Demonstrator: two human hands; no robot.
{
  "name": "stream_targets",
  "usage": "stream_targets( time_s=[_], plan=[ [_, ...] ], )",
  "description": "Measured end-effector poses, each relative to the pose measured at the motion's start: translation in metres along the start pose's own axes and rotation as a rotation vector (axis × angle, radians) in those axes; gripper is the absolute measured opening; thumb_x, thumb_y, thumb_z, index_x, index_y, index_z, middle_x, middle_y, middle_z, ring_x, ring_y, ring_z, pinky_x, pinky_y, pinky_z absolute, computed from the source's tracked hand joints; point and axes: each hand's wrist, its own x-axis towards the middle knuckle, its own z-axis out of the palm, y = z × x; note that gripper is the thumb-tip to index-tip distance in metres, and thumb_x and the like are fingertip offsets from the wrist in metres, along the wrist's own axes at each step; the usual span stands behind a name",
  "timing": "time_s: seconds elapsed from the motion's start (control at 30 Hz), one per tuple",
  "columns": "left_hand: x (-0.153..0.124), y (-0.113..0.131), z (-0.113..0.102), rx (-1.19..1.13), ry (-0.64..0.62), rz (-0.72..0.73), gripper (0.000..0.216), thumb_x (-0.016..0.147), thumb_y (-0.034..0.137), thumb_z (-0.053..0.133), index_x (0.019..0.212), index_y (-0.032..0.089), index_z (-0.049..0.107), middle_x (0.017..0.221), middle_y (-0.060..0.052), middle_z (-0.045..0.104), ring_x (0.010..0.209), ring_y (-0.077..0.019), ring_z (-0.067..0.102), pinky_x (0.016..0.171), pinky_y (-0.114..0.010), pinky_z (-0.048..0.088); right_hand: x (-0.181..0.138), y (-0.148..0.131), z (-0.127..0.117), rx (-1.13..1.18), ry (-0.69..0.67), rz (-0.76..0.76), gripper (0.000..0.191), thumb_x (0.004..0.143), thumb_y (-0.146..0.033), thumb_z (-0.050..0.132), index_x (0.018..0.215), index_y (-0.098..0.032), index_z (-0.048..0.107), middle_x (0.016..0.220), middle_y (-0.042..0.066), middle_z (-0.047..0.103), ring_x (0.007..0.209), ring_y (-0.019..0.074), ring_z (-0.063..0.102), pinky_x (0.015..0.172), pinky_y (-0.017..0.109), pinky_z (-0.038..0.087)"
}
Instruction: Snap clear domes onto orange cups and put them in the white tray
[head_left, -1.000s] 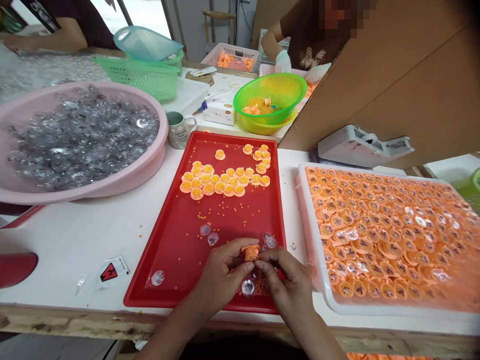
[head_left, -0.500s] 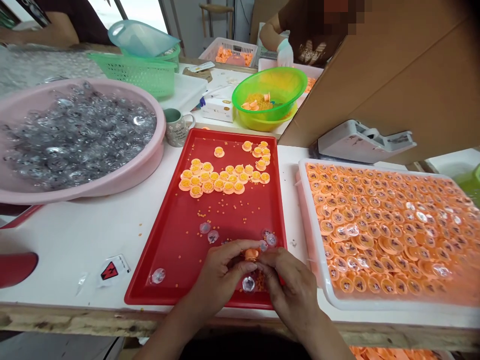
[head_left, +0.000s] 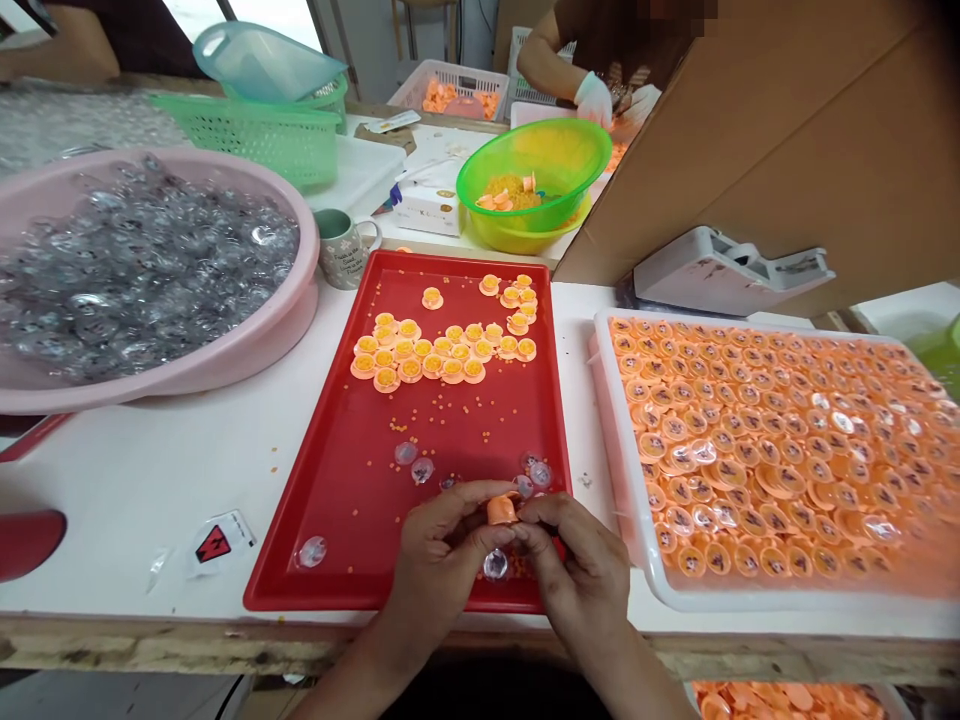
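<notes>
Between my two hands, above the front of the red tray, is a small orange plastic cup. My left hand pinches it from the left, and the fingertips of my right hand press on its right side. Clear round caps lie below and around my hands on the tray; some are partly hidden by my fingers. Farther back on the tray stand several orange cups with saucer-like rims, filled with yellow bits. Loose yellow bits are scattered between.
A pink basin heaped with clear caps stands left. On the right is a white bin of capped orange pieces, with a tape dispenser behind it. A mug and green bowl stand behind the tray. Across the table, a person wears white gloves.
The orange cup has turned between my fingers, so more of its side shows. The view has shifted slightly. Across the table, the other person's gloved hands have come together.
</notes>
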Motion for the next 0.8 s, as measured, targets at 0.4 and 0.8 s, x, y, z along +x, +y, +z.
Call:
stream_targets(
  time_s=[0.4, 0.8],
  plan=[
    [0.014, -0.011, 0.003, -0.274, 0.015, -0.282, 0.031, 0.081, 0.035, 0.067, 0.104, 0.015, 0.070, 0.099, -0.008, 0.071, 0.092, -0.0219, 0.066, 0.082, -0.034, 0.057, 0.008, 0.021, 0.011, 0.229, -0.053, 0.440, 0.017, 0.087, -0.034, 0.059, 0.080, -0.020, 0.062, 0.064, -0.001, 0.060, 0.055, 0.0133, 0.056, 0.051, 0.023, 0.045],
    [0.010, -0.006, -0.003, -0.107, -0.022, -0.194, 0.032, 0.076, 0.014, 0.071, 0.107, 0.019, 0.069, 0.103, -0.005, 0.072, 0.097, -0.0181, 0.065, 0.087, -0.026, 0.053, 0.003, 0.018, 0.008, 0.220, -0.065, 0.394, 0.005, 0.084, -0.024, 0.065, 0.082, -0.021, 0.062, 0.069, -0.002, 0.060, 0.062, 0.0130, 0.056, 0.057, 0.023, 0.046]
  ],
)
